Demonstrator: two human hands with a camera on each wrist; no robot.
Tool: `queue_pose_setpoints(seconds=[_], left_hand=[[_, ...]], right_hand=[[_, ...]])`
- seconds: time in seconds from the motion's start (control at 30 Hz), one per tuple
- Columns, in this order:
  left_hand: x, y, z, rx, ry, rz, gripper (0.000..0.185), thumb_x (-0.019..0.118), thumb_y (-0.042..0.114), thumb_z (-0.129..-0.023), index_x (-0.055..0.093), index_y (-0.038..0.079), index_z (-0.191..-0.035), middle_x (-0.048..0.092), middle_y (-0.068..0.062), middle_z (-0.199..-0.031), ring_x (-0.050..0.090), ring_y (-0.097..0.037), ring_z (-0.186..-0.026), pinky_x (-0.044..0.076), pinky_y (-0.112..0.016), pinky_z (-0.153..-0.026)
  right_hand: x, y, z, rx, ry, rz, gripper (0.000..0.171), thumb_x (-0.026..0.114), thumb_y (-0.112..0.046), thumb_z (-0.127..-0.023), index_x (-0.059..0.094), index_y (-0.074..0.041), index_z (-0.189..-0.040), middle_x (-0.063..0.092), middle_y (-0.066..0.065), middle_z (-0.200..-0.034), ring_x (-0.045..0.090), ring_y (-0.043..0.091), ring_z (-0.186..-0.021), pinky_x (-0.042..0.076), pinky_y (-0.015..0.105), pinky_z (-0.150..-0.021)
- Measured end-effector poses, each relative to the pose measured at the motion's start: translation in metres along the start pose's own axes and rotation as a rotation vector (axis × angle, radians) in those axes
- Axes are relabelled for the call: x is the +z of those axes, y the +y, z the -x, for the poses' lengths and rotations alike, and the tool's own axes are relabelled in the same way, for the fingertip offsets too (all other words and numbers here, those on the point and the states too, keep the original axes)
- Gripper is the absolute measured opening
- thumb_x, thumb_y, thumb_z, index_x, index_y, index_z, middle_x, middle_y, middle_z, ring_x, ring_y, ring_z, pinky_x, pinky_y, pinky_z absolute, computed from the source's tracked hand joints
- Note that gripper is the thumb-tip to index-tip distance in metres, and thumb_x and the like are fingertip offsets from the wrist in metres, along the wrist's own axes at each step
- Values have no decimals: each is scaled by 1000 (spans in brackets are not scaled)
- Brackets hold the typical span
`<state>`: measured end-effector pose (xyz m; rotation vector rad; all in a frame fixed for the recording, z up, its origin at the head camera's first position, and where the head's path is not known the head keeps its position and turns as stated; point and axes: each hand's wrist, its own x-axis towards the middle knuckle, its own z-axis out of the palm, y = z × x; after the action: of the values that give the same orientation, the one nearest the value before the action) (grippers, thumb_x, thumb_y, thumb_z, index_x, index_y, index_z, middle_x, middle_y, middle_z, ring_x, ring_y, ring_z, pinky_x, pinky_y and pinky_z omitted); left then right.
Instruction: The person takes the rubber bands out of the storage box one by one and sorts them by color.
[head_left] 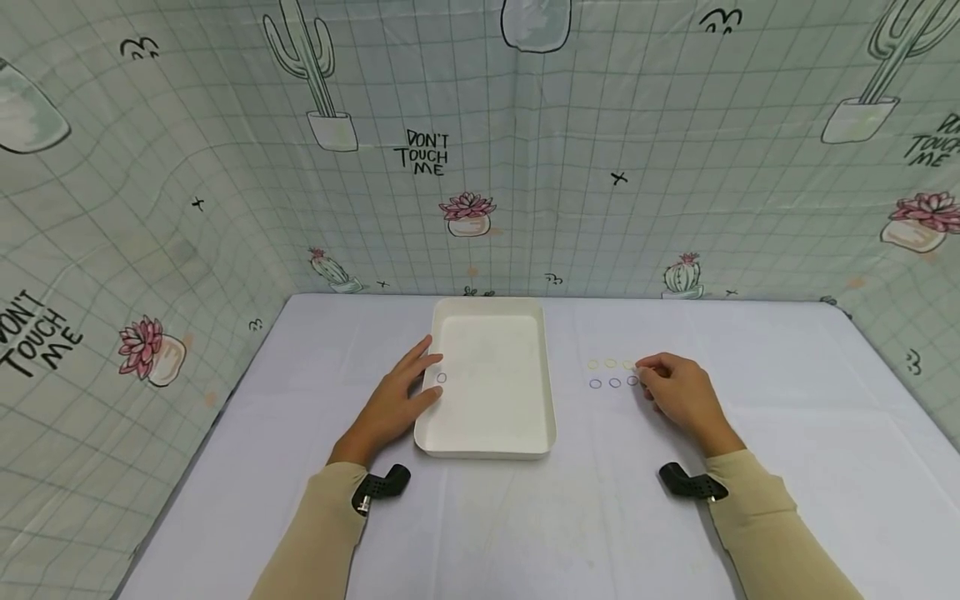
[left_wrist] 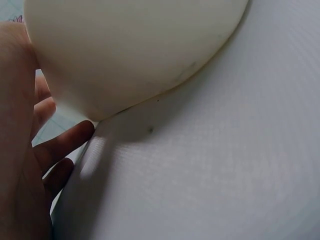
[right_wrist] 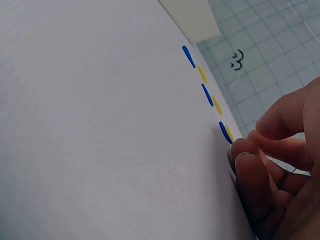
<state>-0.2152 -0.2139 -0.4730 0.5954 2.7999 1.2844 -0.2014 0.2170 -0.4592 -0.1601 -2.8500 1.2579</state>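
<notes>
On the table stands a white tray (head_left: 491, 392), with a small dark-outlined ring (head_left: 442, 378) inside near its left wall. My left hand (head_left: 390, 408) rests on the tray's left rim, thumb and forefingers reaching over it; from the left wrist, other fingertips show low beside the tray's outer wall. Right of the tray lie two short rows of thin rings, yellow rings (head_left: 611, 363) behind and blue rings (head_left: 615, 382) in front. My right hand (head_left: 682, 400) has its thumb and fingertips drawn together at the rows' right end; I cannot tell if a ring is between them.
A white cloth covers the table (head_left: 495, 533). Behind it and at the sides hangs a checked curtain (head_left: 570, 225) printed with cacti. Black wrist cameras sit on both sleeves, one by the left wrist (head_left: 382, 483) and one by the right.
</notes>
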Motion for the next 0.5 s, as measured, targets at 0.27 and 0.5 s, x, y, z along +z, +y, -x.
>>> queue_pose_setpoints(seconds=[0.27,0.5], left_hand=[[-3,0,1,-2,10,-9,54,62,27,-98,50,13,-148,21,9,-165,20,-21,-150,23,-55,-117],[-1,-2,1,3,1,-7,52,62,27,-99,51,14,-148,21,11,-164,21,-20,-150,23,-54,-117]], right_hand=[[-3,1,-3,66,-43,-282,39,54,-30,-104,63,2,-124,65,13,-98,61,16,-75,55,27,-63],[0,-10,2,88,-41,-397,39,52,-27,-104,60,5,-127,67,7,-96,62,11,-79,55,28,-64]])
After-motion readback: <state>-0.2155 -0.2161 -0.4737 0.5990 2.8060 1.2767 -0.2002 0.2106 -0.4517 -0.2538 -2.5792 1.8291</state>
